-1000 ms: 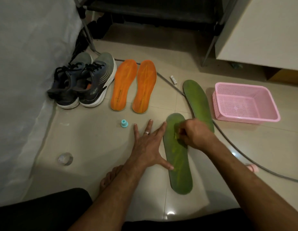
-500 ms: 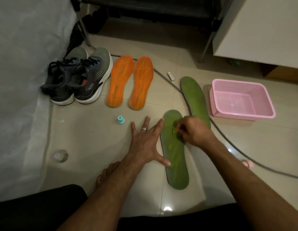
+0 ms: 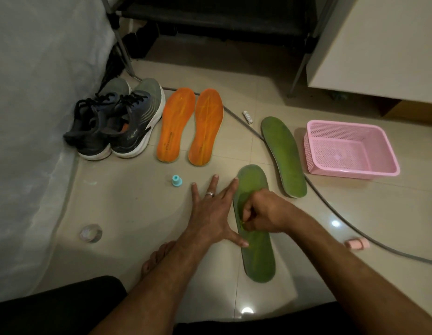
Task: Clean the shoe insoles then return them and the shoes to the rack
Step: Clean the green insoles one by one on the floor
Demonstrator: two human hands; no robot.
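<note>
A green insole [image 3: 257,257] lies lengthwise on the tiled floor in front of me. My left hand [image 3: 211,211] lies flat with fingers spread, its thumb and forefinger pressing on the insole's left edge. My right hand [image 3: 263,210] is curled over the insole's middle and pinches a small yellowish thing against it; most of that thing is hidden by the fingers. A second green insole [image 3: 284,155] lies farther right. Two orange insoles [image 3: 190,126] lie side by side beyond, next to a pair of dark grey shoes [image 3: 116,122].
A pink plastic basket [image 3: 350,148] stands at the right. A grey cable [image 3: 331,209] runs across the floor behind the insoles. A small teal cap [image 3: 176,180], a tape roll [image 3: 91,232], a pink roll [image 3: 357,244] and a white tube [image 3: 248,117] lie about. My bare foot [image 3: 157,257] rests near my left forearm.
My right hand has slid down the green insole toward me, from near its toe end to its middle. The left hand stays pressed in place.
</note>
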